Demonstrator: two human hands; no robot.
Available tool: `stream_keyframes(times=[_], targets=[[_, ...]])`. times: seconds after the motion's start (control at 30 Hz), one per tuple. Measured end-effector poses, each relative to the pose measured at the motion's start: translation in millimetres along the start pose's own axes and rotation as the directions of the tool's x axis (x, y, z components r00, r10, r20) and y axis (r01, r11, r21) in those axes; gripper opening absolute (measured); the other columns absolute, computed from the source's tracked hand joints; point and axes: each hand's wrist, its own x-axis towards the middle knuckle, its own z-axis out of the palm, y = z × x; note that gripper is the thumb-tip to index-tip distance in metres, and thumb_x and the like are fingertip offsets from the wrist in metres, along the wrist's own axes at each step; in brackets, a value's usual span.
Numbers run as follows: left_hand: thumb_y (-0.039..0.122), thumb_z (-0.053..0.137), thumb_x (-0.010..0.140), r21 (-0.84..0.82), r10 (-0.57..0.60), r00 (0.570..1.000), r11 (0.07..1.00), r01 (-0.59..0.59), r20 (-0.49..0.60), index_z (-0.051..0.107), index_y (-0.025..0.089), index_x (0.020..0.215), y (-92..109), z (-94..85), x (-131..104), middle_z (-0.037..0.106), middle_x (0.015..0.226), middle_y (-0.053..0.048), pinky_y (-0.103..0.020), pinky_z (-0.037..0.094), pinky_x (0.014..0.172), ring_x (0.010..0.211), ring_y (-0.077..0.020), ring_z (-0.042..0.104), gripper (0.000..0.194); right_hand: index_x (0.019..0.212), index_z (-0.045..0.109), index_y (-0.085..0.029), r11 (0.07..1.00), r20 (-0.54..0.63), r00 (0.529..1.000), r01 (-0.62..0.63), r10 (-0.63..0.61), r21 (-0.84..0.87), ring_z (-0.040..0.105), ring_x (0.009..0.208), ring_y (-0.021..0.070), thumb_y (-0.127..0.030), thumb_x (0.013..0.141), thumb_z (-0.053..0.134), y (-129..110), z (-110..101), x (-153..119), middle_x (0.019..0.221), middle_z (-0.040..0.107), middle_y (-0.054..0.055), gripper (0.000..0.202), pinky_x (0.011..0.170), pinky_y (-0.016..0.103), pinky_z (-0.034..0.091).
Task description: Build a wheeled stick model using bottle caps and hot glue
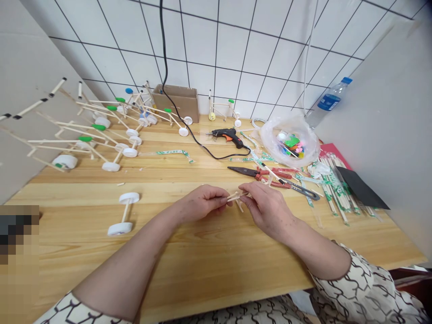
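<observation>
My left hand (206, 202) and my right hand (266, 207) meet over the middle of the wooden table, both closed on a small frame of thin wooden sticks (240, 205). The left thumb and fingers pinch one end; the right fingers grip close to the joint, hiding part of it. A dark-tipped stick (274, 173) angles out behind the right hand; whether it belongs to the frame I cannot tell. Just beyond lie red-handled pliers (258, 173) and a grey cutter (305, 191). Left of my hands rests an axle stick with two white wheels (125, 211).
Several stick-built models with wheels (111, 146) crowd the left back. A cardboard box (178, 103), a corded glue gun (227, 136) and another model (221, 108) stand behind. To the right are a plastic bag of colourful pieces (290, 141), wrapped stick bundles (339, 189) and a water bottle (332, 101).
</observation>
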Motion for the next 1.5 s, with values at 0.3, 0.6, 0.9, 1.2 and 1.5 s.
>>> stream_keyframes(times=[0.3, 0.6, 0.9, 1.2, 1.5], targets=[[0.035, 0.047, 0.081, -0.001, -0.004, 1.000, 1.000, 0.004, 0.011, 0.061, 0.012, 0.080, -3.9, -0.8, 0.5, 0.050, 0.064, 0.001, -0.023, 0.037, 0.062, 0.063, -0.0118, 0.046, 0.027, 0.100, 0.055, -0.014, 1.000, 0.021, 1.000, -0.020, 0.020, 0.016, 0.059, 0.077, 0.0192, -0.019, 0.087, 0.045, -0.3, -0.5, -0.9, 0.084, 0.063, 0.008, 0.017, 0.068, 0.030, 0.046], [0.034, 0.045, 0.081, 0.024, -0.008, 1.000, 1.000, 0.008, 0.017, 0.061, 0.012, 0.080, -3.6, -0.2, 0.8, 0.050, 0.065, 0.001, -0.023, 0.037, 0.063, 0.064, -0.0120, 0.046, 0.027, 0.097, 0.053, -0.017, 0.996, 0.094, 0.993, -0.074, 0.070, 0.040, 0.057, 0.074, 0.0167, -0.018, 0.085, 0.046, -2.3, -5.3, -0.1, 0.084, 0.063, 0.005, 0.014, 0.065, 0.028, 0.042], [0.033, 0.046, 0.080, 0.052, 0.006, 1.000, 0.999, -0.007, 0.009, 0.061, 0.013, 0.078, -0.5, -0.3, 0.5, 0.050, 0.065, 0.001, -0.023, 0.037, 0.063, 0.064, -0.0120, 0.045, 0.025, 0.101, 0.052, -0.018, 0.998, 0.111, 0.993, -0.049, 0.045, 0.030, 0.058, 0.081, 0.0177, -0.018, 0.086, 0.044, -2.0, -5.8, 0.0, 0.089, 0.063, 0.006, 0.018, 0.067, 0.028, 0.043], [0.035, 0.046, 0.080, 0.065, 0.007, 1.000, 0.998, -0.007, 0.001, 0.061, 0.013, 0.079, -1.3, -0.2, 0.7, 0.053, 0.067, 0.001, -0.023, 0.038, 0.064, 0.066, -0.0127, 0.046, 0.026, 0.104, 0.053, -0.016, 0.999, 0.103, 0.993, -0.054, 0.055, -0.009, 0.060, 0.083, 0.0202, -0.020, 0.086, 0.043, -4.4, -5.0, -0.2, 0.092, 0.063, 0.008, 0.021, 0.069, 0.031, 0.046], [0.036, 0.046, 0.081, 0.080, 0.001, 1.000, 0.997, -0.002, 0.011, 0.059, 0.013, 0.076, -0.3, -0.8, 0.7, 0.050, 0.065, 0.001, -0.022, 0.037, 0.063, 0.065, -0.0129, 0.046, 0.027, 0.109, 0.052, -0.015, 0.999, 0.089, 0.995, -0.043, 0.042, 0.001, 0.060, 0.088, 0.0203, -0.020, 0.081, 0.050, -5.4, -7.8, -3.5, 0.100, 0.062, 0.010, 0.028, 0.071, 0.031, 0.048]])
